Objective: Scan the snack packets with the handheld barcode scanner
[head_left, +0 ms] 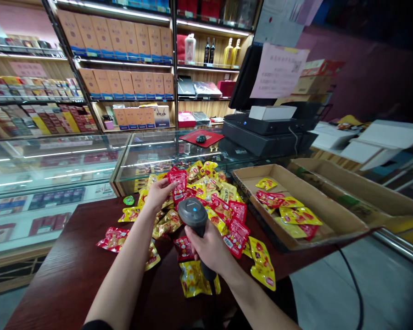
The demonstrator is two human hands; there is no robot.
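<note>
My left hand [161, 192] pinches the edge of a red snack packet [177, 182], its printed back turned toward me, above the heap. In my right hand [208, 245] is a dark handheld barcode scanner [193, 211], gripped by its handle, with a small blue light on its head. The scanner is just below and right of the red packet, apart from it as far as I can see. Under and around both hands spreads a pile of red and yellow snack packets [229, 192]. A yellow packet [194, 279] lies beneath the scanner's handle, partly hidden.
Right of the pile stands an open cardboard box [344, 220] with several packets inside, and another box [382, 197] beyond it. A glass display counter [151, 149] borders the brown table [72, 261]. Behind are a monitor [246, 78], a mouse [201, 139] and stocked shelves.
</note>
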